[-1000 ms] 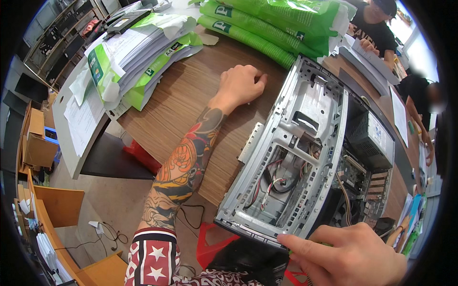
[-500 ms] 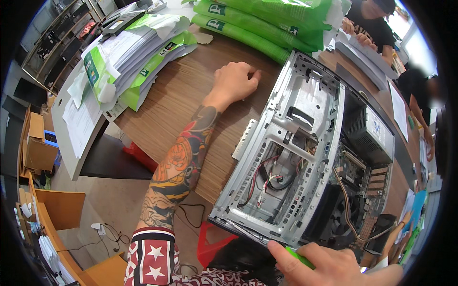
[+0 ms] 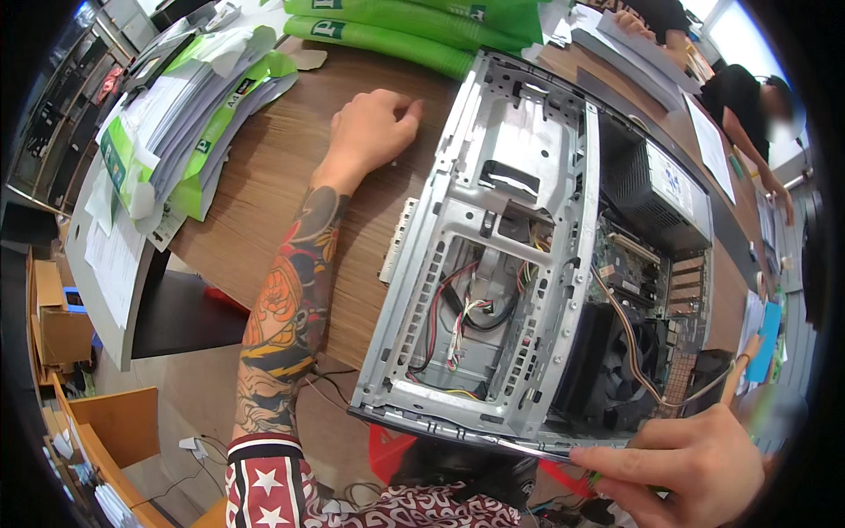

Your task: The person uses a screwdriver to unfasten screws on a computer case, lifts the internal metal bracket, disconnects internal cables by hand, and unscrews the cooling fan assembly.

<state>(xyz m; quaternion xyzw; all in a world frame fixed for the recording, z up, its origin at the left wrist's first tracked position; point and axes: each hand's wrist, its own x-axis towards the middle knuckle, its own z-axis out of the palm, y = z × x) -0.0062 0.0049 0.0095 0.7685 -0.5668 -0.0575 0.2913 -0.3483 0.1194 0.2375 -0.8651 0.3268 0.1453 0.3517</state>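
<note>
Brace the computer case [image 3: 532,141] on the desk [image 3: 251,202] with the loosely curled left hand [image 3: 374,132], working the near edge gently with the bent-fingered right hand [image 3: 687,466]; what either grip holds is unclear.

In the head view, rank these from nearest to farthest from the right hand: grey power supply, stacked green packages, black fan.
From the right hand:
1. Black fan, just up and left, inside the case.
2. Grey power supply, farther up, at the case's far right.
3. Stacked green packages, beyond the case, top edge.
</note>
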